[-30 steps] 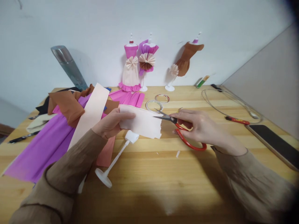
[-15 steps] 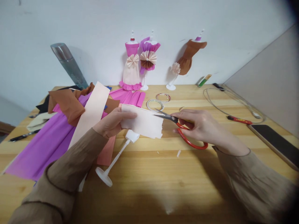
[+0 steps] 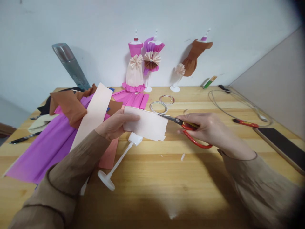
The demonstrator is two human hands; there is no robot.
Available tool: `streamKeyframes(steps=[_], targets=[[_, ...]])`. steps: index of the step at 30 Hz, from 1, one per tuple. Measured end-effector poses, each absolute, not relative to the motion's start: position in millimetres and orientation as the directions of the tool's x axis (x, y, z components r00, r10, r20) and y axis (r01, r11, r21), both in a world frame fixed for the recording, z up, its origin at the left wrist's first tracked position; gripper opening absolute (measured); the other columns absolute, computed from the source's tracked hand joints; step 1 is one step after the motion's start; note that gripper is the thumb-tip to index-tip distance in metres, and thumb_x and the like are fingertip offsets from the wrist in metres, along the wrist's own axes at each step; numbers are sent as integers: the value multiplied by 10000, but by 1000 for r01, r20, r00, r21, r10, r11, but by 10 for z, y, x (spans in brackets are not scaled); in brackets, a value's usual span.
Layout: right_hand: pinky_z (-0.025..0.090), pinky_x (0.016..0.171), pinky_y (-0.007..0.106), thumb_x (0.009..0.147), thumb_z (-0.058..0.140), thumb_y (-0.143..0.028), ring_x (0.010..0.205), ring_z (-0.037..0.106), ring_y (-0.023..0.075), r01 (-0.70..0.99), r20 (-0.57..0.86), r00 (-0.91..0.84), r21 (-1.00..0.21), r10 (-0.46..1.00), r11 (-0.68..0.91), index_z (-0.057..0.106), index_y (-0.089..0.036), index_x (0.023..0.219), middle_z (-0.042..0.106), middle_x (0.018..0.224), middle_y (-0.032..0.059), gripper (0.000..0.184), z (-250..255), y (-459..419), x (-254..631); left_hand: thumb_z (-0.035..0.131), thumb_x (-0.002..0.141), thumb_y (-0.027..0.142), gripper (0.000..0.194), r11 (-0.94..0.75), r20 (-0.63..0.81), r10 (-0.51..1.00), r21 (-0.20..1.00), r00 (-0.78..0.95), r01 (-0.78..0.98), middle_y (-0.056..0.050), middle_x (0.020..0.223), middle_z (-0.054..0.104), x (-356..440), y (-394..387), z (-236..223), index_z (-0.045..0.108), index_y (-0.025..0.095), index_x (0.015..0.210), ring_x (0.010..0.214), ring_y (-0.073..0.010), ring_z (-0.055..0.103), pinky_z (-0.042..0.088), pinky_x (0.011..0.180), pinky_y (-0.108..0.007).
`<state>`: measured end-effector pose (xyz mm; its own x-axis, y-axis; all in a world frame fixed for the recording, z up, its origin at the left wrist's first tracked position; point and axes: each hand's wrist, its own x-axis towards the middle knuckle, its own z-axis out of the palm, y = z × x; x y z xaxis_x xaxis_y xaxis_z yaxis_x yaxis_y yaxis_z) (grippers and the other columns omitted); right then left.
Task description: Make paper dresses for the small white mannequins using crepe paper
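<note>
A strip of pale paper is pinched between thumb and fingers of the left hand above a wooden table. Red-handled scissors are gripped in the curled right hand, blades closed at the strip's upper right edge. A white stand is seen tipped below; three dressed miniature dress forms are lined along the wall.

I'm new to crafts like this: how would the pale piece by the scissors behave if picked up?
The pale piece looks thin, so it's probably light. It may be slightly stiff: pinched at one end by the left hand, it spreads nearly flat, though the scissors may help. Its ragged edge might tear if tugged.
</note>
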<state>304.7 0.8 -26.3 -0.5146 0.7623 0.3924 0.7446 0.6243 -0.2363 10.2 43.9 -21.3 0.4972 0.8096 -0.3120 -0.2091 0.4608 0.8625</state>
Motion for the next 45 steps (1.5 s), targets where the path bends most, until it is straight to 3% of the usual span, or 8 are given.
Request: streamKeyframes(steps=[7, 14, 18, 23, 27, 30, 36, 45], targets=[[461, 518, 286, 893, 565, -294, 520, 611, 167, 766, 401, -513, -184, 759, 615, 718, -167, 990, 705, 657, 45, 221, -320, 15, 3088, 834, 580, 201, 286, 391, -277, 829, 909, 486, -148, -71, 743, 727, 80, 450, -204, 723, 82, 814, 650, -148, 651, 528, 608, -232], [468, 518, 287, 894, 565, -354, 526, 629, 174, 756, 378, -498, -251, 780, 604, 729, -184, 982, 720, 661, 53, 252, -301, 15, 3071, 760, 730, 421, 369, 277, -289, 778, 955, 558, 108, -121, 875, 737, -34, 500, -136, 704, 110, 921, 705, -205, 701, 565, 631, -294], [510, 580, 314, 859, 590, -372, 609, 684, 207, 774, 299, -461, -324, 835, 544, 741, -214, 998, 767, 782, 66, 259, -294, 7, 3066, 810, 666, 369, 339, 250, -245, 793, 966, 557, 70, -93, 796, 724, -40, 505, -114, 719, 95, 844, 700, -166, 656, 514, 654, -253], [521, 568, 312, 842, 606, -392, 620, 697, 213, 744, 299, -453, -392, 840, 541, 752, -198, 991, 778, 826, 83, 285, -331, 18, 3078, 853, 577, 265, 261, 248, -223, 853, 969, 472, 9, -4, 607, 640, -5, 506, -157, 674, 120, 699, 543, -92, 554, 409, 542, -200], [518, 568, 310, 832, 618, -411, 605, 688, 205, 723, 288, -466, -421, 836, 548, 763, -189, 968, 778, 836, 90, 297, -334, 21, 3062, 854, 572, 271, 358, 290, -228, 842, 955, 490, -55, -33, 693, 696, 28, 509, -217, 716, 130, 872, 590, -137, 615, 455, 570, -235], [497, 551, 300, 828, 622, -407, 569, 658, 186, 727, 245, -467, -440, 849, 527, 758, -161, 1000, 767, 791, 87, 329, -326, 17, 3051, 819, 628, 334, 302, 269, -215, 849, 962, 483, -43, -66, 694, 700, 44, 496, -232, 729, 88, 777, 582, -139, 607, 458, 560, -241], [446, 517, 288, 814, 628, -450, 517, 573, 160, 718, 176, -492, -472, 853, 512, 720, -123, 1064, 709, 690, 67, 422, -308, 4, 3031, 777, 671, 303, 225, 266, -223, 856, 964, 467, -26, -19, 555, 626, 65, 454, -203, 693, 99, 628, 471, -91, 527, 401, 488, -209], [433, 558, 292, 817, 616, -425, 593, 560, 181, 748, 184, -503, -398, 845, 532, 675, -184, 1079, 628, 716, 44, 360, -278, -20, 2936, 785, 632, 320, 239, 352, -287, 834, 935, 472, -53, -60, 621, 676, 111, 432, -220, 715, 97, 683, 522, -142, 610, 445, 481, -230]])
